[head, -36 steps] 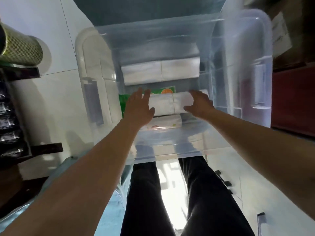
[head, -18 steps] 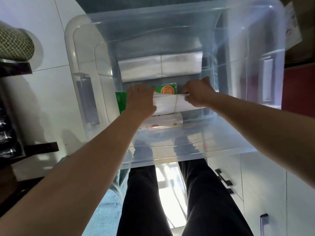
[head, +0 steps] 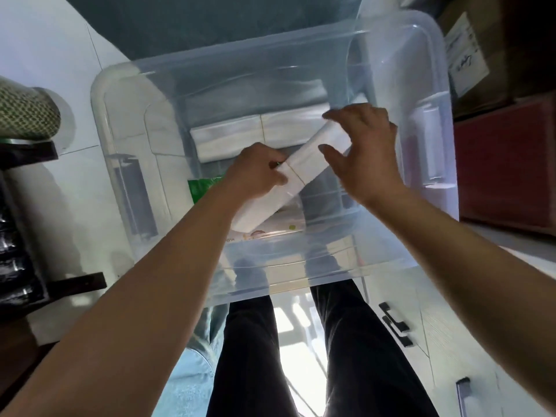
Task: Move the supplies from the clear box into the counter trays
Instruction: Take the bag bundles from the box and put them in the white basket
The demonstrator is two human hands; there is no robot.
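A clear plastic box (head: 126,164) stands on the floor in front of my legs. Inside it, my left hand (head: 255,173) grips the middle of a long white bundle (head: 310,159) tied with a thin band, which is lifted and tilted up to the right. My right hand (head: 364,145) is at the bundle's upper end, thumb and fingers spread around it. A second white bundle (head: 255,132) lies flat at the back of the box. A green packet (head: 204,188) and a pale printed packet (head: 270,233) lie below the lifted bundle.
White tiled floor surrounds the box. A dark shelf unit (head: 21,266) and a green mesh roll (head: 27,112) stand at the left. A red-brown cabinet (head: 505,170) and a cardboard box (head: 469,55) are on the right. White drawers with dark handles (head: 394,323) are at the lower right.
The bundle lay flat under both hands; now it is lifted and tilted, right end raised. My left hand closed round its middle and my right hand moved up with its end.
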